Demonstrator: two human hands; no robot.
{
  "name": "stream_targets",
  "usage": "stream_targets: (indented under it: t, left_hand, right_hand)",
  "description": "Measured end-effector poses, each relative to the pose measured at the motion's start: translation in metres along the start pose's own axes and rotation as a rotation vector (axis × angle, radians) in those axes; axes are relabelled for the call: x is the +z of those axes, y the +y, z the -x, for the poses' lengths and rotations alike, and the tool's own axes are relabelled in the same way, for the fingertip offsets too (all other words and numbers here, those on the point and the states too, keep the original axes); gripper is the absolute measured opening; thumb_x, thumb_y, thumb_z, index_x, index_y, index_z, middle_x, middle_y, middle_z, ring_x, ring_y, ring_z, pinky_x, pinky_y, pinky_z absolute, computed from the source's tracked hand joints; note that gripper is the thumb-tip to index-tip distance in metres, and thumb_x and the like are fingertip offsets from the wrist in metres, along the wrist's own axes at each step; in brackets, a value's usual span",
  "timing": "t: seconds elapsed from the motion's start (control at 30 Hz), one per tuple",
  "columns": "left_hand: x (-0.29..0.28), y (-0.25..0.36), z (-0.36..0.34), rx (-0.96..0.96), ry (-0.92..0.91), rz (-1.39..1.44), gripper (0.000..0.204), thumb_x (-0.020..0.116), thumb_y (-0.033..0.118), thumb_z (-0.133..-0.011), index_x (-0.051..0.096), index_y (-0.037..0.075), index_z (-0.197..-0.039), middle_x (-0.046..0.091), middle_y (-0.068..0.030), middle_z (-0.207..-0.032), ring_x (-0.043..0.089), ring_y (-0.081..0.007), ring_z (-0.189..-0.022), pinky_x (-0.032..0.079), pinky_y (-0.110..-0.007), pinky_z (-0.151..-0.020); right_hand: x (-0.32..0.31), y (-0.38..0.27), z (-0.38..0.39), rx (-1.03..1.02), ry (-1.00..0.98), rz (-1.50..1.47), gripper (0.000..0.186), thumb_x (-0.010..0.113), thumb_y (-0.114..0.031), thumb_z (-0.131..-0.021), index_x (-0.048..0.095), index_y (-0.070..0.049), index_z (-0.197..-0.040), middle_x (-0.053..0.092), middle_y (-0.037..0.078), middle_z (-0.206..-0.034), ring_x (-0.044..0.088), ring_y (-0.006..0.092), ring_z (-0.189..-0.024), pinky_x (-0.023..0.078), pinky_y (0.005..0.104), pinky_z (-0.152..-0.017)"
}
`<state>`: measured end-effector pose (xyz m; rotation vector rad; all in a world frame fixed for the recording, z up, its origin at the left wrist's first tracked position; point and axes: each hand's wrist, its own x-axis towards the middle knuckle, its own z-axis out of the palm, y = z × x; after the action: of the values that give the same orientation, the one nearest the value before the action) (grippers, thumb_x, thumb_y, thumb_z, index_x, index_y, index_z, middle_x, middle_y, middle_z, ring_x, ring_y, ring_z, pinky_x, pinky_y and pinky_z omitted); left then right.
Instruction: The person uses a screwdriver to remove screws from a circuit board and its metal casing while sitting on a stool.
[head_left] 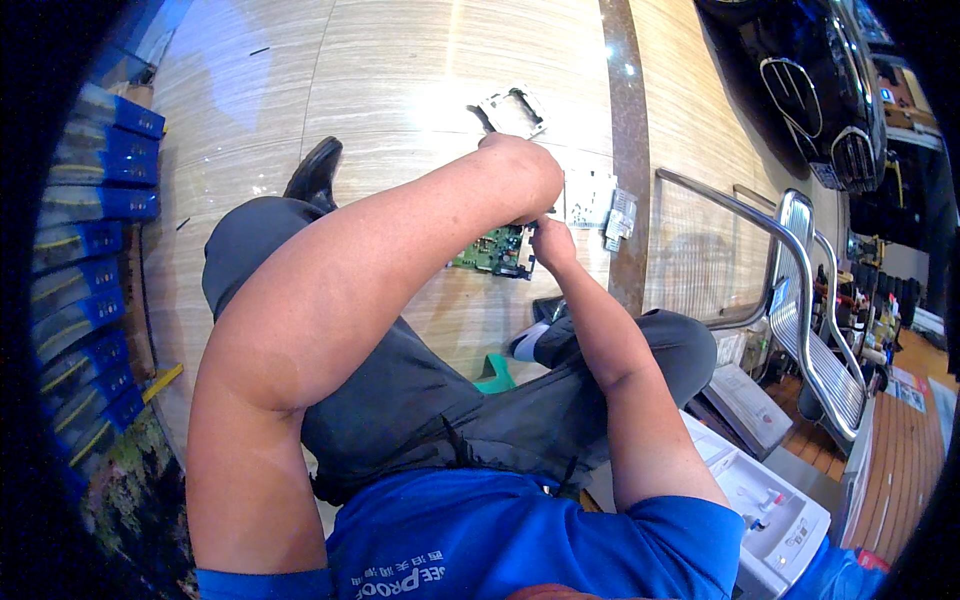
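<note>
I am sitting on the floor, bent over a green circuit board (pixel 488 256) with a dark edge. My left hand (pixel 520 175) reaches across from the left, over the board's upper part; its bend hides most of its fingers and whatever they hold. My right hand (pixel 550 240) is closed at the board's right edge, gripping it. A white plastic frame (pixel 530 115) lies just beyond my hands. A white sheet or tray (pixel 585 200) and a pale metal piece (pixel 621 219) lie to their right.
Blue boxes (pixel 115 160) are stacked along the left. My shoe (pixel 318 170) and a green object (pixel 498 368) are on the tiled floor (pixel 380 70). At right are a metal bench (pixel 820 365), a dark glossy car-like body (pixel 820 90) and a white moulded unit (pixel 790 550).
</note>
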<state>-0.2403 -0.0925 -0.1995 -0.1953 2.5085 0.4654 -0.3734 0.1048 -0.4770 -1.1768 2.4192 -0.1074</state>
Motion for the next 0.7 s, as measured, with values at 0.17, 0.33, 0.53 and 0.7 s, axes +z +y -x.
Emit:
stream_targets:
  t: [0.17, 0.33, 0.53, 0.7]
  left_hand:
    - [0.0008, 0.0002, 0.0000, 0.000, 0.010, 0.006, 0.028, 0.075, 0.028, -0.084, 0.075, 0.005, -0.100, 0.074, -0.0141, -0.100, 0.071, -0.0290, -0.097, 0.057, -0.043, -0.080]
    - [0.0017, 0.0000, -0.0003, 0.003, 0.007, 0.006, 0.028, 0.075, 0.028, -0.085, 0.075, 0.005, -0.100, 0.074, -0.0140, -0.100, 0.071, -0.0291, -0.097, 0.057, -0.044, -0.081]
    - [-0.0024, 0.0032, -0.0021, -0.041, -0.055, 0.017, 0.036, 0.078, 0.014, -0.078, 0.075, 0.014, -0.114, 0.071, -0.0067, -0.118, 0.067, -0.0243, -0.110, 0.054, -0.044, -0.086]
    - [-0.0028, 0.0028, -0.0010, -0.045, -0.060, 0.021, 0.038, 0.078, 0.014, -0.077, 0.074, 0.014, -0.115, 0.071, -0.0067, -0.120, 0.067, -0.0240, -0.111, 0.054, -0.044, -0.087]
  right_hand:
    - [0.0003, 0.0009, 0.0001, -0.009, 0.012, 0.000, 0.023, 0.055, -0.005, -0.084, 0.068, -0.005, -0.103, 0.069, 0.025, -0.093, 0.067, 0.0423, -0.090, 0.052, 0.0508, -0.082]
    - [0.0007, -0.0004, -0.0005, -0.010, 0.027, -0.004, 0.023, 0.055, -0.005, -0.083, 0.068, -0.004, -0.102, 0.069, 0.025, -0.093, 0.066, 0.0426, -0.090, 0.052, 0.0514, -0.082]
    - [0.0000, -0.0013, 0.0008, -0.028, 0.049, 0.016, 0.021, 0.055, -0.007, -0.083, 0.067, -0.004, -0.101, 0.069, 0.025, -0.093, 0.066, 0.0431, -0.091, 0.051, 0.0517, -0.082]
    - [-0.0039, -0.0060, 0.0019, -0.016, 0.046, -0.001, 0.021, 0.055, -0.008, -0.084, 0.066, -0.003, -0.101, 0.069, 0.025, -0.093, 0.066, 0.0432, -0.090, 0.051, 0.0520, -0.083]
